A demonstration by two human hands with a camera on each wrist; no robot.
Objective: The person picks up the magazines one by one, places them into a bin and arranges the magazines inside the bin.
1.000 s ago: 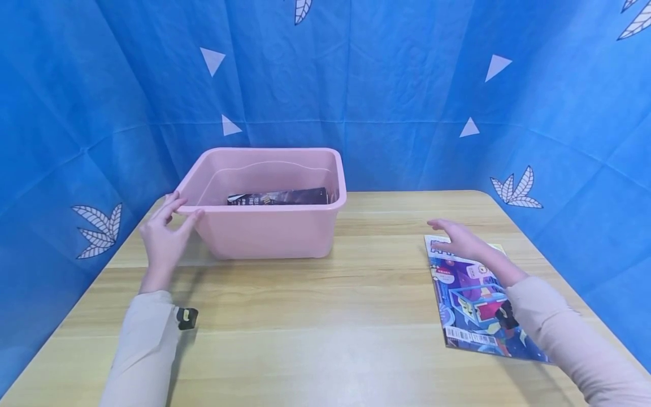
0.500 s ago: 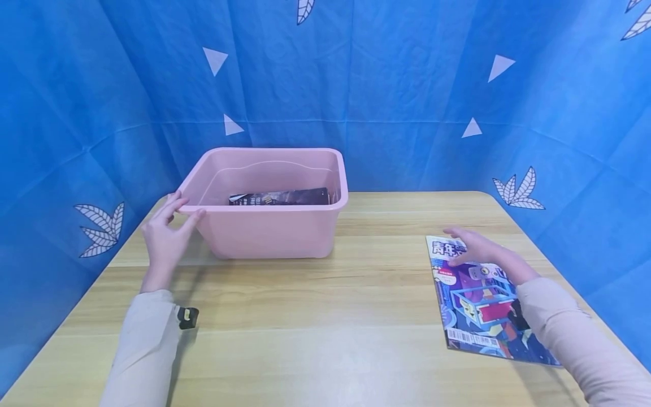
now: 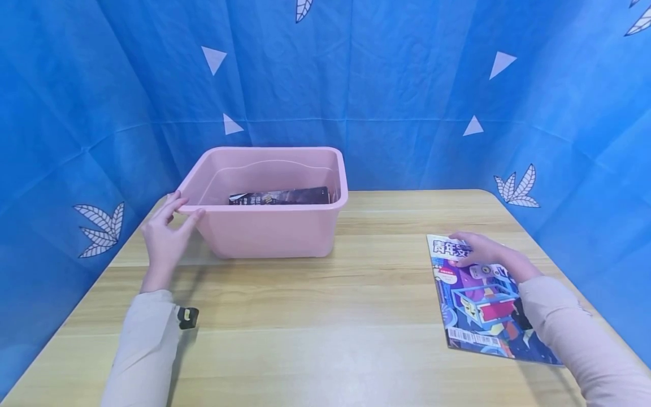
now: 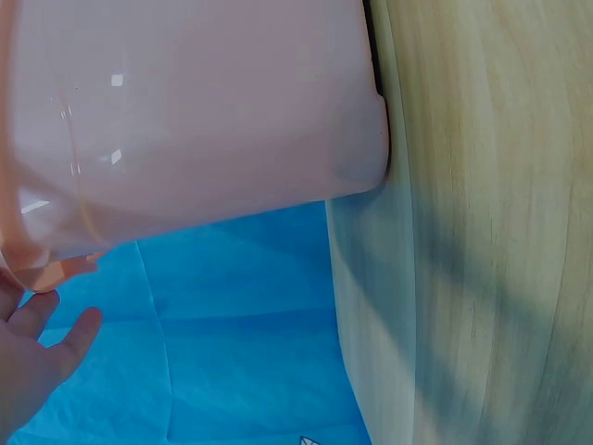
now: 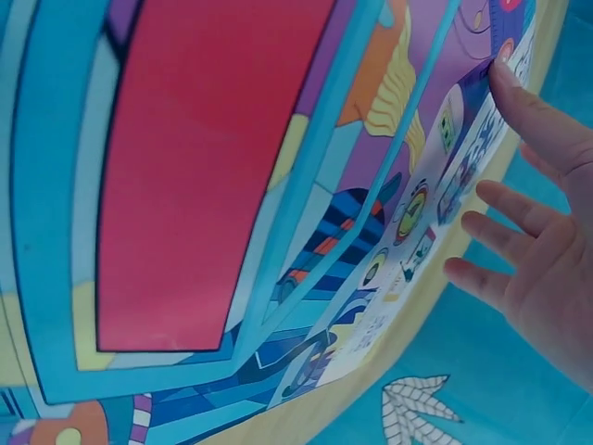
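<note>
Two hands work at a wooden table (image 3: 325, 316) in the head view. The left hand (image 3: 165, 234) grips the near left corner of the pink bin (image 3: 269, 226), thumb on the outer wall and fingers curled over the rim. A dark packet (image 3: 280, 196) lies inside the bin. Well apart, at the table's right side, the right hand (image 3: 483, 254) rests on the top end of a colourful magazine (image 3: 483, 305) lying flat, fingers loosely spread on its cover, pinching nothing

From the left wrist view, the bin's pink wall (image 4: 204, 120) fills the upper part, its base standing on the table, and the fingers (image 4: 42, 343) show at the lower left beside the rim

From the right wrist view, the magazine's cover (image 5: 213, 185) fills the picture, and the straight, spread fingers (image 5: 528, 111) touch its edge, one fingertip pressing on the cover
</note>
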